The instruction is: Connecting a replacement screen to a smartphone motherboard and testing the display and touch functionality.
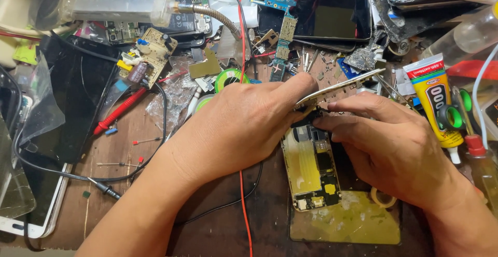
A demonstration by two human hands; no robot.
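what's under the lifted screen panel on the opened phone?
Under the lifted screen panel, the opened phone shows a yellowish shield, black chips and a small connector board. Its top end is covered by the left hand and right hand.

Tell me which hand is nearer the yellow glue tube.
Right. The right hand lies just beside the yellow glue tube, its knuckles close to it; the left hand is farther off, across the opened phone.

A scuffed brown workbench (218, 231) carries an opened phone (311, 171) lying flat under both hands. Left of the left hand rest a red probe (120, 110), a black screen panel (78, 98) and a small circuit board (148, 54). Beyond the right hand lies a yellow glue tube (436, 101); a dark phone (321, 13) lies farther back.
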